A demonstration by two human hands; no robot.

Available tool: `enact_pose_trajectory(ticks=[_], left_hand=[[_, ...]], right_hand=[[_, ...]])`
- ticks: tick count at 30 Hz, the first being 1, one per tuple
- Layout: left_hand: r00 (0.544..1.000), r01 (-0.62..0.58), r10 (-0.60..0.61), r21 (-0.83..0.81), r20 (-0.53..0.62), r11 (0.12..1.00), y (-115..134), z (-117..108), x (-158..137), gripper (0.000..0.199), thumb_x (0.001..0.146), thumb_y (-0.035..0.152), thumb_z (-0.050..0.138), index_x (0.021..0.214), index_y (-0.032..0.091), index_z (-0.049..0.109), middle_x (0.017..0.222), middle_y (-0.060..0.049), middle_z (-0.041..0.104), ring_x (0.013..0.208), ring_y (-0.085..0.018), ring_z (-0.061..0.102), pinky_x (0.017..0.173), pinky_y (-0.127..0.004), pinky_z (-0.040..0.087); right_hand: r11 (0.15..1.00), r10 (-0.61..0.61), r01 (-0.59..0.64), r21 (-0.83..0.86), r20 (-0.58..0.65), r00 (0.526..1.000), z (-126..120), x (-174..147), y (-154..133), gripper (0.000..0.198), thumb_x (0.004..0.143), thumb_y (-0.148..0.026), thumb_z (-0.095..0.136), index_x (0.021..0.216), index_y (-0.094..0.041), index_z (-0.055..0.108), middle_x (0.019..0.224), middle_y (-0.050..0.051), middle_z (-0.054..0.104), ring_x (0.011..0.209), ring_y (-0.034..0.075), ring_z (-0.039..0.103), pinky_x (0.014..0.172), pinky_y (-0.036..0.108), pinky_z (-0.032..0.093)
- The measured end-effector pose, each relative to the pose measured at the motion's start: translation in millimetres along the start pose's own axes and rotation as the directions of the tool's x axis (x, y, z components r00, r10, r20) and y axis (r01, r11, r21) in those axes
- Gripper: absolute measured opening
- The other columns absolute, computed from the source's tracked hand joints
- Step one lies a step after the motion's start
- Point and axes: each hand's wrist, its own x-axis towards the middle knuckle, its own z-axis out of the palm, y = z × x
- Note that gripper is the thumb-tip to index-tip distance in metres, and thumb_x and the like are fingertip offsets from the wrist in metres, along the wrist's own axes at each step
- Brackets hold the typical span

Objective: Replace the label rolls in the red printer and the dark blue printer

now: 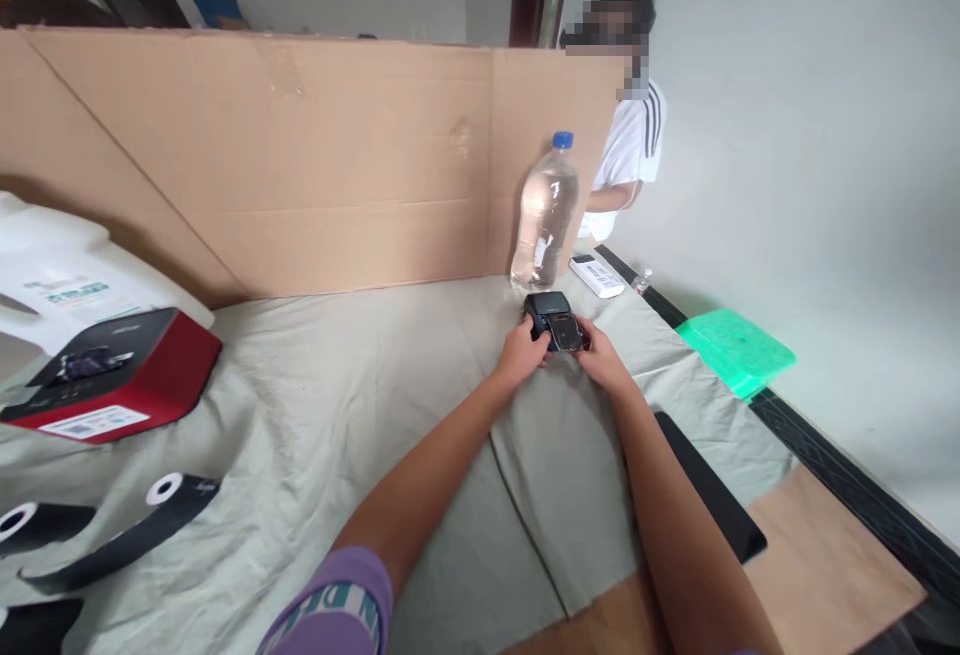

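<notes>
Both hands are out in front of me, on a small black portable receipt printer (553, 310) at the far part of the cloth. My left hand (523, 347) is closed on its left side, thumb over the near left corner. My right hand (601, 353) grips the right edge with its fingers curled round. A dark rectangular panel faces up at the printer's near half. Just behind it stands a large clear bottle (546, 220) with a blue cap, full of liquid. The hands partly hide the printer's sides.
A grey-green cloth (360, 375) covers the table. To the left are a red and black box (169, 375), a white jug (82, 255) and dark paper rolls (49, 525). Cardboard (337, 155) stands behind. Rightward lie a black slab (709, 490) and a green plastic item (739, 345); a person stands beyond.
</notes>
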Motion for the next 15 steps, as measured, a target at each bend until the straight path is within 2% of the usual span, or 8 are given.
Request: enact_pose_trajectory(ticks=[5, 7, 9, 12, 13, 15], left_hand=[[1.000, -0.030, 0.030, 0.042, 0.004, 0.999, 2.4, 5.1, 1.3, 0.062, 0.095, 0.025, 0.051, 0.153, 0.012, 0.034, 0.116, -0.020, 0.069, 0.074, -0.020, 0.072, 0.050, -0.023, 0.052], [0.997, -0.069, 0.072, 0.061, -0.040, 0.996, 5.9, 0.4, -8.4, 0.062, 0.094, 0.026, 0.052, 0.153, 0.011, 0.037, 0.120, -0.020, 0.068, 0.070, -0.017, 0.070, 0.049, -0.021, 0.049], [0.986, -0.110, 0.119, 0.075, -0.119, 0.991, 11.2, -13.9, -25.8, 0.060, 0.094, 0.027, 0.053, 0.151, 0.011, 0.042, 0.110, -0.017, 0.072, 0.062, -0.014, 0.065, 0.049, -0.021, 0.047], [0.944, -0.159, 0.174, 0.077, -0.279, 0.984, 23.2, -61.7, -63.7, 0.059, 0.092, 0.030, 0.055, 0.148, 0.012, 0.047, 0.076, -0.007, 0.074, 0.048, -0.011, 0.053, 0.050, -0.022, 0.044], [0.922, -0.174, 0.193, 0.086, -0.336, 0.981, 28.3, -85.9, -78.5, 0.058, 0.092, 0.030, 0.056, 0.147, 0.013, 0.049, 0.069, -0.004, 0.072, 0.046, -0.010, 0.050, 0.049, -0.022, 0.043], [0.856, -0.215, 0.265, 0.160, -0.443, 0.963, 38.9, -147.4, -110.3, 0.054, 0.090, 0.030, 0.057, 0.142, 0.014, 0.054, 0.067, -0.002, 0.070, 0.045, -0.010, 0.047, 0.048, -0.022, 0.040]], right_hand=[[0.997, 0.024, -0.025, -0.080, -0.007, 1.000, -3.1, 0.1, -2.0, 0.068, 0.069, -0.024, 0.066, 0.136, -0.017, 0.056, 0.127, 0.011, 0.066, 0.112, 0.030, 0.061, 0.102, 0.047, 0.045], [0.987, 0.080, -0.084, -0.139, -0.032, 0.996, -9.9, 1.3, -4.4, 0.072, 0.067, -0.022, 0.065, 0.137, -0.015, 0.056, 0.118, 0.011, 0.069, 0.101, 0.029, 0.064, 0.096, 0.046, 0.049], [0.972, 0.147, -0.161, -0.172, -0.091, 0.985, -21.8, 3.1, -8.5, 0.076, 0.065, -0.020, 0.062, 0.141, -0.014, 0.053, 0.108, 0.012, 0.072, 0.091, 0.027, 0.065, 0.085, 0.043, 0.052], [0.974, 0.157, -0.185, -0.129, -0.201, 0.967, -41.9, 4.6, -23.3, 0.081, 0.065, -0.019, 0.055, 0.145, -0.010, 0.049, 0.107, 0.015, 0.071, 0.083, 0.025, 0.066, 0.064, 0.034, 0.051], [0.978, 0.129, -0.164, -0.127, -0.243, 0.961, -45.6, 4.4, -31.5, 0.080, 0.065, -0.019, 0.054, 0.144, -0.010, 0.049, 0.109, 0.015, 0.071, 0.080, 0.024, 0.066, 0.058, 0.031, 0.049], [0.977, -0.001, -0.071, -0.203, -0.334, 0.943, -42.7, 2.4, -53.1, 0.074, 0.068, -0.020, 0.052, 0.142, -0.013, 0.053, 0.108, 0.015, 0.070, 0.076, 0.023, 0.066, 0.053, 0.029, 0.045]])
